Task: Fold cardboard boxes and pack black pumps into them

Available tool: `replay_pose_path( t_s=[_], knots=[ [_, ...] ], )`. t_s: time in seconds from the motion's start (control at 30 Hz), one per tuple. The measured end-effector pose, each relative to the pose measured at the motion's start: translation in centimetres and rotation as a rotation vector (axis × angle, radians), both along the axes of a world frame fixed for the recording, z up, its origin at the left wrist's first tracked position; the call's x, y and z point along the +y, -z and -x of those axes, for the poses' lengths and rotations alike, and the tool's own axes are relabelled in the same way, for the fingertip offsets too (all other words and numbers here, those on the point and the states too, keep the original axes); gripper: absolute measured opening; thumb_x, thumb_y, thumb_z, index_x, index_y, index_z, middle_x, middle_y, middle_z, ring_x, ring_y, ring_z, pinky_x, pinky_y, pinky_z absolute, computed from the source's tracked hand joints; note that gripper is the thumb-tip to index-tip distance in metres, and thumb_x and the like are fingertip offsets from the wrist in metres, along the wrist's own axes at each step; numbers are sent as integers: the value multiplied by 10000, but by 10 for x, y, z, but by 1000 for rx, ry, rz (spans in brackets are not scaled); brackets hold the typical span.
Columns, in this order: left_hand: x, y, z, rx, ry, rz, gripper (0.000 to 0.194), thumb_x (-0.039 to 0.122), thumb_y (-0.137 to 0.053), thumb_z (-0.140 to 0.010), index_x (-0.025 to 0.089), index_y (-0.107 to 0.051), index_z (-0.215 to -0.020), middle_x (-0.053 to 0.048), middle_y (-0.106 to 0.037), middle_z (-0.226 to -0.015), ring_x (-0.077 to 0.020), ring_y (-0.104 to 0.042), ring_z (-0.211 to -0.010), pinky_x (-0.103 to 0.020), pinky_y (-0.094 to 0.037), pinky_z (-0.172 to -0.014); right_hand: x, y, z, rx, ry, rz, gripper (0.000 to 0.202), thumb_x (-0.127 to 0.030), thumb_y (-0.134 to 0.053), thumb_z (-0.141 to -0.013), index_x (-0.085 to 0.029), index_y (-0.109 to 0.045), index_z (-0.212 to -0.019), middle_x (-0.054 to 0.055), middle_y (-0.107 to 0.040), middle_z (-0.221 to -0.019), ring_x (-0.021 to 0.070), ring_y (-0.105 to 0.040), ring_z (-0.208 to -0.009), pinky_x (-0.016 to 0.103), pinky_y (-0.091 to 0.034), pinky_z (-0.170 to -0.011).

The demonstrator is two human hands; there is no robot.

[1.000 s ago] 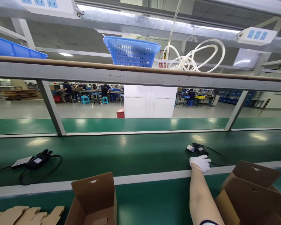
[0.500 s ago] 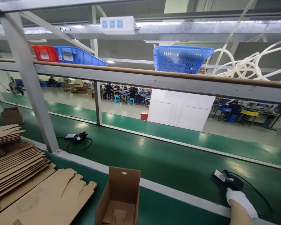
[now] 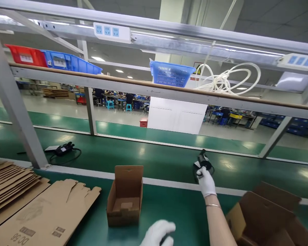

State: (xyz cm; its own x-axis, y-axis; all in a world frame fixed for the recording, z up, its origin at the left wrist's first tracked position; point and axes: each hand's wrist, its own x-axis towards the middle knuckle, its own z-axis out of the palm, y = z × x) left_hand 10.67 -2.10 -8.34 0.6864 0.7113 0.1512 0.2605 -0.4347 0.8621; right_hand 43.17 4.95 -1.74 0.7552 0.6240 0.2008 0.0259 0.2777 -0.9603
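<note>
a black corded device (image 3: 203,161) is over the green belt (image 3: 143,155), at the right hand (image 3: 207,183), whose white-gloved fingers are closed on its near end (whether it is clear of the belt, i cannot tell). a white card or label (image 3: 197,164) shows just beside it. the left hand (image 3: 157,234), also gloved, is lower down, thumb and fingers parted, with nothing in its grasp. near that hand stands an open brown carton (image 3: 123,218), its back flap up; another open box (image 3: 265,213) sits by the right forearm. farther left, a second black device (image 3: 64,149) lies on the belt, and flattened cardboard (image 3: 43,212) lies nearer. a blue basket (image 3: 171,75) rests on the shelf above.
</note>
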Motion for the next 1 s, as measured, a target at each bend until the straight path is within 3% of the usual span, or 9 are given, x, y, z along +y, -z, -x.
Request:
replay_pose_path(
  t_s=[0.1,0.17,0.3,0.4,0.53,0.67,0.83,0.9,1.0],
  knots=[
    [1,-53,-26,-249,-71,218,675,481,-594,-841,262,-401,-1450,-130,-493,-1448,-305,-460,-1328,-514,-314,-1148,-36,-8,54,-109,-149,-57,503,-699,-603,-754,-204,-602,-662,70,-664,-792,238,-633,-873,363,-515,-831],
    [4,-93,-39,-500,-12,405,997,540,-745,-692,230,-262,-1508,-153,-377,-1528,-332,-335,-1413,-529,-276,-1156,-63,-14,96,-206,-355,-60,480,-680,-587,-785,-207,-645,-729,69,-668,-784,245,-636,-842,390,-513,-850],
    [-1,-138,-34,-887,129,595,726,595,-758,-648,136,-611,-1191,-174,-654,-1198,-370,-525,-1243,-532,-354,-1100,-103,-27,163,-519,-686,-25,472,-617,-500,-880,-223,-676,-1072,68,-688,-820,248,-646,-785,378,-536,-747],
    [-14,-145,-6,-1018,101,566,562,531,-770,-662,169,-620,-1064,-116,-685,-1018,-325,-632,-1056,-516,-468,-988,-111,-42,175,-849,-766,41,379,-555,-529,-887,-229,-720,-921,49,-702,-816,231,-656,-793,328,-532,-726],
    [-17,-147,36,-1005,-136,280,584,438,-816,-640,230,-502,-1086,-47,-638,-930,-220,-659,-828,-411,-566,-754,-121,-68,145,-1090,-732,182,225,-402,-626,-849,-230,-698,-723,0,-686,-676,177,-641,-621,267,-511,-582],
    [-14,-139,57,-845,-400,100,786,212,-872,-511,268,-418,-1151,-24,-635,-977,-188,-660,-785,-326,-564,-653,-140,-103,122,-1185,-536,-113,70,-311,-669,-836,-273,-714,-874,9,-696,-711,171,-636,-607,274,-511,-564],
    [-29,-140,61,-445,-211,257,793,176,-911,-432,208,-480,-1097,-14,-658,-962,-207,-668,-855,-310,-552,-738,-143,-149,158,-1423,-619,-328,54,-280,-669,-853,-278,-717,-879,-2,-624,-605,141,-545,-541,259,-412,-504],
    [-35,-148,62,-186,-109,226,739,214,-919,-414,193,-529,-1041,-2,-668,-916,-222,-671,-852,-289,-544,-707,-131,-154,180,-1406,-800,-264,48,-300,-698,-827,-256,-706,-811,-7,-635,-633,133,-554,-584,249,-417,-541],
    [-38,-157,64,68,33,53,592,292,-879,-505,204,-596,-1018,1,-681,-890,-235,-677,-824,-284,-531,-674,-107,-143,200,-1112,-1021,5,190,-295,-806,-671,-217,-637,-710,-34,-637,-680,116,-563,-605,223,-439,-552]
  ],
)
